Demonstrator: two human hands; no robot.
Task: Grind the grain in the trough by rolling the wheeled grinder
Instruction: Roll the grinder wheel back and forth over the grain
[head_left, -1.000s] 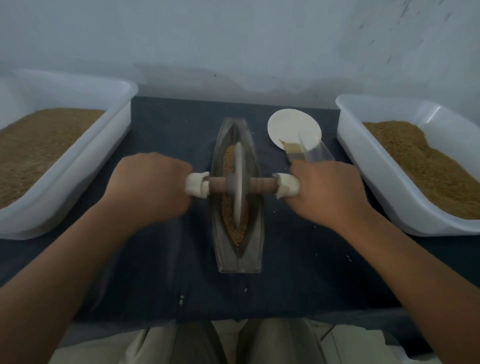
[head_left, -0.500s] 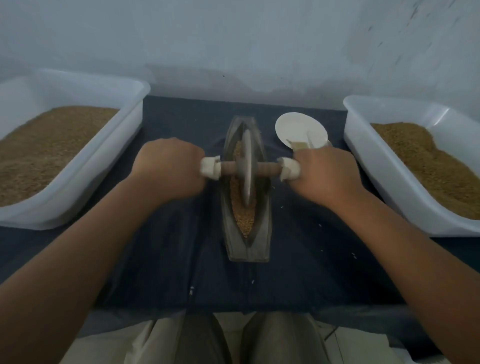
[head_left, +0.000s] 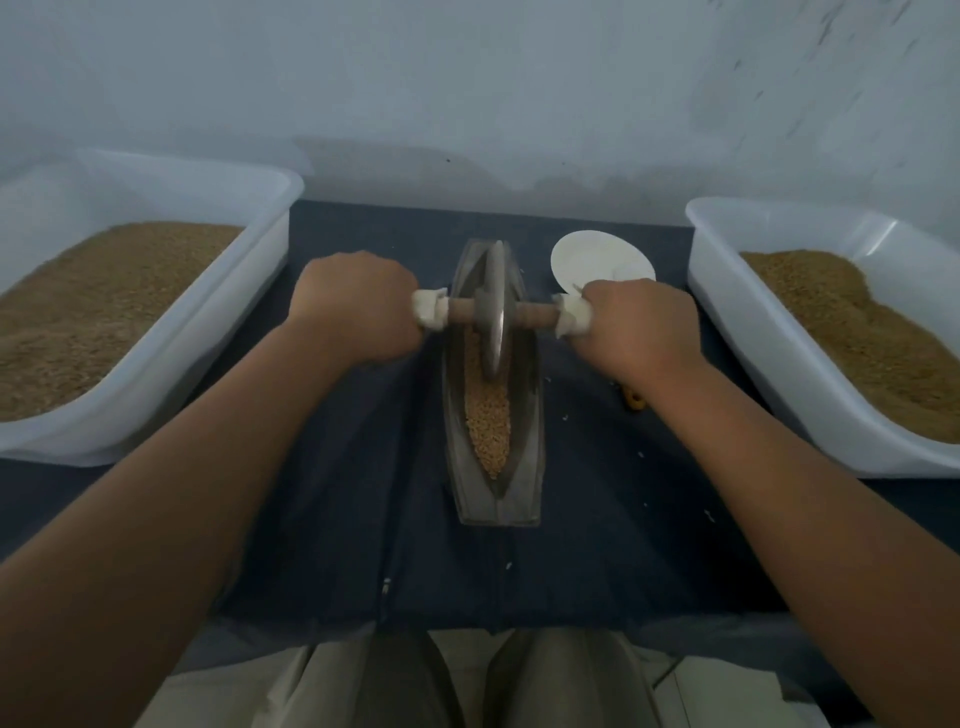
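You are in the middle of the grinding itself: your left hand (head_left: 358, 306) and right hand (head_left: 641, 327) are each closed in a fist around a white-wrapped end of the wooden axle (head_left: 535, 313). The grinder wheel (head_left: 493, 306) stands upright in the far half of the trough (head_left: 524, 447). Most of the grain (head_left: 488, 421) lies exposed in the near half and looks largely whole, so plenty of work seems left. The next move is probably a pull back toward you over that pile. Press evenly on both ends so the wheel stays upright in the groove and the trough doesn't skid on the dark-covered counter (head_left: 363, 493). The left tub (head_left: 218, 332) and the right tub (head_left: 769, 353) flank you, each holding a bed of brown grain. A white disc (head_left: 587, 254) lies just beyond your right hand, and a few stray bits dot the counter.
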